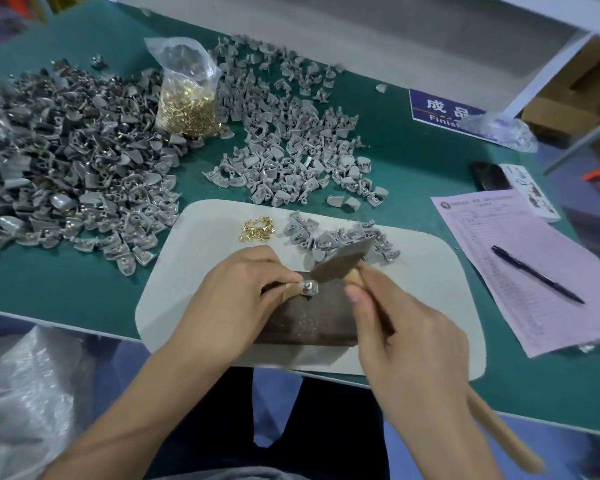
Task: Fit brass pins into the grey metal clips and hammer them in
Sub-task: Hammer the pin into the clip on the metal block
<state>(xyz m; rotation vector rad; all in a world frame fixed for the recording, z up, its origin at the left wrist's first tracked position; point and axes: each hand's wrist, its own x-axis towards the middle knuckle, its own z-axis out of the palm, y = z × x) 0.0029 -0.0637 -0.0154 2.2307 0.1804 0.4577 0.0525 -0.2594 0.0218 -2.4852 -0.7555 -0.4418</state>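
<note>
While the left hand (238, 289) pinches one grey clip (309, 287) with curled fingers and holds it down on the dark block (309, 323), the right hand (406, 327) is wrapped tight round the wooden handle of a hammer (343, 263). The hammer's dark head is blurry and sits just above the clip. I cannot tell if it is touching the clip.

The block lies on a pale grey mat (430, 271) at the front of the green table (66, 289). On the mat, behind the hands, there is a little heap of loose brass pins (257, 230). Just to the right of them is a small bunch of grey clips (329, 233).

Farther back on the table sits a clear bag of brass pins (187, 98). A big pile of darker clips (66, 157) spreads out on its left side, and a pile of lighter clips (291, 143) spreads out on its right side.

Over on the right lies a pink paper sheet (534, 271) with a dark pen (537, 274) resting on it. A blue sign (444, 110) lies behind that, partly under some crinkly plastic.
</note>
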